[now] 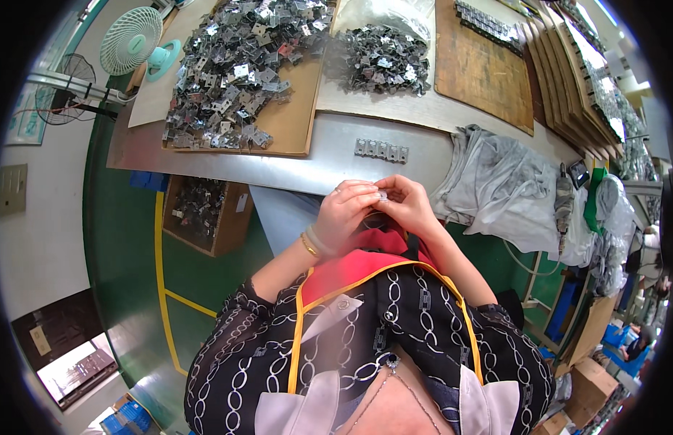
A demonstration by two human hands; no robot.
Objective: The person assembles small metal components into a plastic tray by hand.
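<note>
Both hands meet in front of my chest at the near edge of the metal table. My left hand (347,210) is closed, its fingertips touching those of my right hand (409,206), which is closed in a pinch. Between the fingertips sits a small shiny piece (382,195), mostly covered by the fingers, so its exact kind is hidden. Just beyond the hands, a short row of small grey metal parts (380,150) lies side by side on the table. Farther off are a big heap of metal brackets (238,69) at left and a smaller heap of metal parts (385,59) at centre.
The big heap lies on a cardboard tray (301,109). Grey cloths (504,181) drape over the table's right side. A brown board (481,72) and stacked boards (568,80) stand behind them. At far left is a green fan (131,41); below the table, a parts-filled box (227,225).
</note>
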